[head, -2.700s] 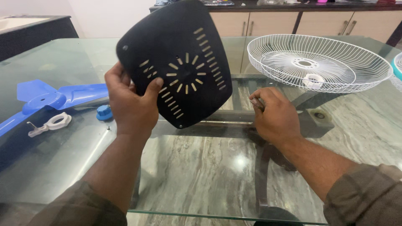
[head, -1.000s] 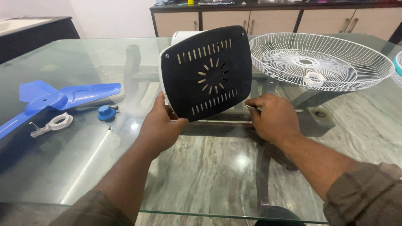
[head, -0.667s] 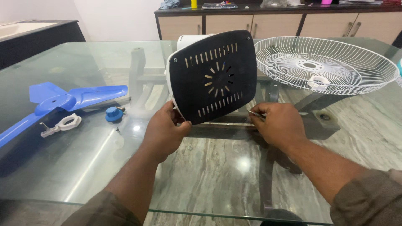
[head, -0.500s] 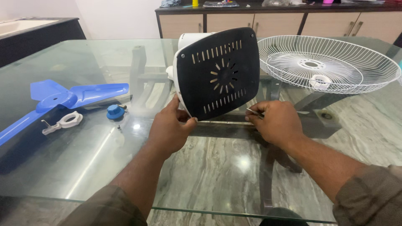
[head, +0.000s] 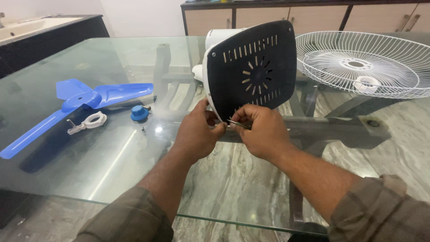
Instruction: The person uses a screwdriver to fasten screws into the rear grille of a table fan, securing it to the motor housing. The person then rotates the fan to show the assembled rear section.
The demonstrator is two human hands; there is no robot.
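Hands meet at frame centre: your left hand [head: 197,134] grips the black vented cover [head: 253,69]; your right hand [head: 260,132] pinches a thin metal piece [head: 237,123].

near glass table [head: 233,188]: open | left blocked: blue fan blade [head: 85,101], white ring nut [head: 92,121], blue cap [head: 139,113] | far right blocked: white wire guard [head: 363,62] | centre blocked: black vented panel [head: 253,67]

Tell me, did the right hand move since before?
Yes. The right hand slid left along the glass table to the black cover's lower corner, beside the left hand.
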